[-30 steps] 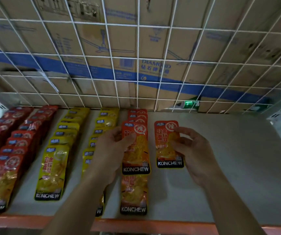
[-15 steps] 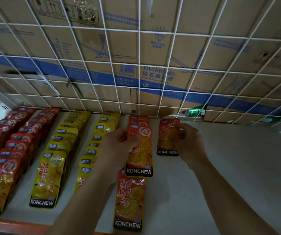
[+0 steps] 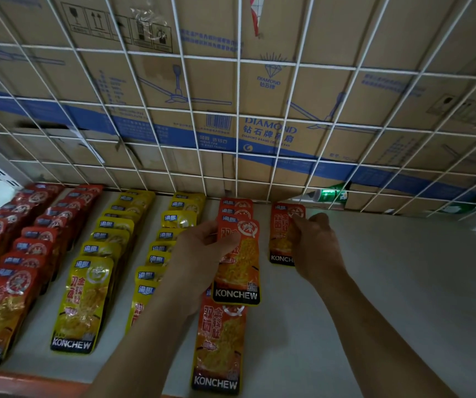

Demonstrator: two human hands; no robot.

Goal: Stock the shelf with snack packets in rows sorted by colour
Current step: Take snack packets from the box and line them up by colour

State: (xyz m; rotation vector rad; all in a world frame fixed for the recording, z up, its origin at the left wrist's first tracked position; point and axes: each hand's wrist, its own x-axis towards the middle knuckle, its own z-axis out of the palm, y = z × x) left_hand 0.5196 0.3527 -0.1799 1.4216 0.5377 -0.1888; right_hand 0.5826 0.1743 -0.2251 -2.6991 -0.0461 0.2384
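Starting a second orange row far on the shelf (image 3: 374, 297): pinching one packet (image 3: 281, 239) flat with the right hand (image 3: 314, 242), gripping spares (image 3: 239, 271) in the left hand (image 3: 202, 248); next, probably overlapping another just nearer.

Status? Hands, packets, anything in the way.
Left hand grips orange packet over orange row. Right hand grips second orange packet at shelf back, beside that row. Wire grid close behind.

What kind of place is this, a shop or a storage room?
Probably a stockroom or storage area: a shelf with a wire mesh back, snack packets laid in colour rows, and large cardboard fan boxes stacked behind it.
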